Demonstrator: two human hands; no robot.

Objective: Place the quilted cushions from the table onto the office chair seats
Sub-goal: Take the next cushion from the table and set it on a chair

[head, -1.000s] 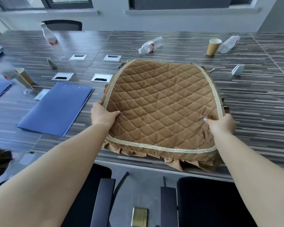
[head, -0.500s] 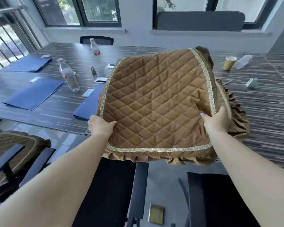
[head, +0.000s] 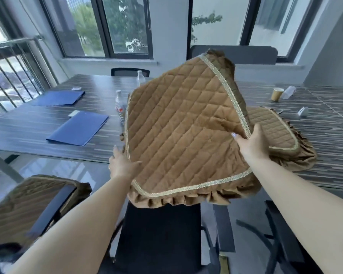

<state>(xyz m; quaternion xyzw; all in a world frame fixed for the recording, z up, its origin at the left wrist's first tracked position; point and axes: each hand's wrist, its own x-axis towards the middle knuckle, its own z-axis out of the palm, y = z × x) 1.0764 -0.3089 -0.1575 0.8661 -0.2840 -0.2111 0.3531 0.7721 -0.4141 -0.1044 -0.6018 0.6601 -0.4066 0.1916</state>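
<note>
Now the brown quilted cushion with gold braid trim and a ruffled skirt point(head: 182, 139) is fully off the desk point(head: 48, 131) and tilted steeply, its far corner raised toward the windows; half a second ago it was lower and flatter, and a second ago it lay flat on the pile at the desk's near edge. The left hand point(head: 122, 165) grips the cushion's left edge near the front corner, thumb on the quilted top and the other fingers hidden behind the fabric. The right hand point(head: 251, 143) pinches the right edge by the braid, thumb on top, fingers tucked beneath. The front ruffle hangs above the black seat of the office chair point(head: 158, 234) drawn up to the near edge of the desk.

With the top cushion lifted, a second brown quilted cushion point(head: 275, 133) is uncovered, lying flat at the desk's near edge just behind the right hand. A third matching cushion point(head: 26, 206) covers the seat of the chair at lower left, crossed by that chair's dark armrest.

Toward the desk's left side lie two blue folders point(head: 77, 129), and two clear plastic bottles point(head: 120, 103) stand partly hidden behind the held cushion. Toward the far right corner stand a tan paper cup point(head: 277, 93) and a tipped clear bottle point(head: 288, 92) beside it.
</note>
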